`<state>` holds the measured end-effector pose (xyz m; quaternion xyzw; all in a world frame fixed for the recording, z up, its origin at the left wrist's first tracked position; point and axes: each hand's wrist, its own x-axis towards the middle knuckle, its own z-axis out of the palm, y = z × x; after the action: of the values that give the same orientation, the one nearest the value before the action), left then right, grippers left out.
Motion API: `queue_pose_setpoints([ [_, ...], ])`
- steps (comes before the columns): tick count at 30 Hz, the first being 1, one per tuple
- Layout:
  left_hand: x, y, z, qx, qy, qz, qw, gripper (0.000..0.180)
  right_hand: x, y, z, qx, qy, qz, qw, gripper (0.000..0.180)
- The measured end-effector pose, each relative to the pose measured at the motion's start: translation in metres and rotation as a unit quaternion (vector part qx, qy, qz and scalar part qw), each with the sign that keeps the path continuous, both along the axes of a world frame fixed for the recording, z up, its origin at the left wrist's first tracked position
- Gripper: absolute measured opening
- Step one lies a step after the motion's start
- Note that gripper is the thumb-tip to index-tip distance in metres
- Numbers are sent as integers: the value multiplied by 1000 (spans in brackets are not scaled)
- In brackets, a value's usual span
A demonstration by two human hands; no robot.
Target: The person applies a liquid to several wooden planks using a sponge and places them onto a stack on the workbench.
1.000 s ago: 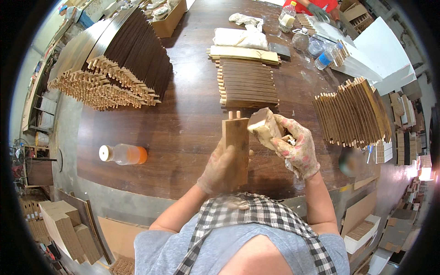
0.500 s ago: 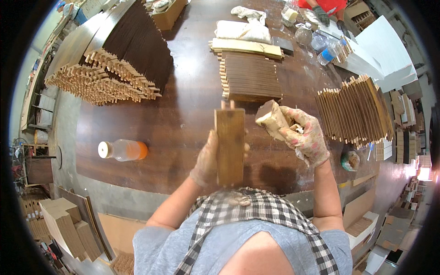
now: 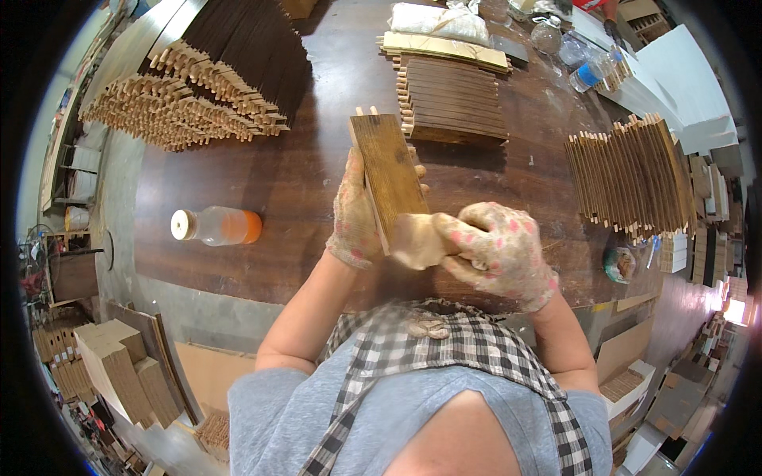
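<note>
My left hand (image 3: pixel 355 210), in a pale glove with pink spots, grips a brown wooden board (image 3: pixel 389 166) above the table. Its fingertips curl round the board's far side, and light dowel pegs stick out of the far end. In my right hand (image 3: pixel 500 250), gloved alike, is a wadded cream cloth (image 3: pixel 418 240), pinched between thumb and fingers. That cloth lies against the near end of the board and is slightly blurred. Beyond my hands sits a row of similar pegged boards (image 3: pixel 452 99).
A bottle of orange liquid (image 3: pixel 218 226) lies on the table (image 3: pixel 278 186) at left. Tall stacks of dark pegged boards (image 3: pixel 238 63) rise at far left, more boards (image 3: pixel 627 178) stand at right. A water bottle (image 3: pixel 587 75) and a co-worker's arm (image 3: pixel 609 16) are at far right.
My right hand has come left and down, bringing the cloth onto the board's near end. The board has risen away from me and tilted, its far end leaning left.
</note>
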<state>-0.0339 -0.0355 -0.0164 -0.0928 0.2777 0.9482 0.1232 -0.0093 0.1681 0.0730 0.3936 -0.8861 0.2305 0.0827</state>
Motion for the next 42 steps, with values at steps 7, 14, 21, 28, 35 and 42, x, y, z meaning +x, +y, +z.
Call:
queue_pose_setpoints([
  [7,-1,5,-4,2,-5,-2,1000,72,3,-3,3,0,5,4,1000,41],
  [14,-2,-9,1,88,-7,3,996,68,-4,54,-20,-87,-173,-174,965,48],
  [21,-4,0,2,28,-32,13,999,65,-13,10,-1,-93,-101,-43,990,43],
  [28,-3,0,3,-22,-42,37,998,63,-13,-7,9,29,-56,50,997,41],
  [35,-5,2,0,28,-40,22,999,51,-27,-23,4,9,14,42,999,36],
  [42,-9,-10,1,46,-45,-2,998,69,-31,27,2,-198,-326,46,923,56],
])
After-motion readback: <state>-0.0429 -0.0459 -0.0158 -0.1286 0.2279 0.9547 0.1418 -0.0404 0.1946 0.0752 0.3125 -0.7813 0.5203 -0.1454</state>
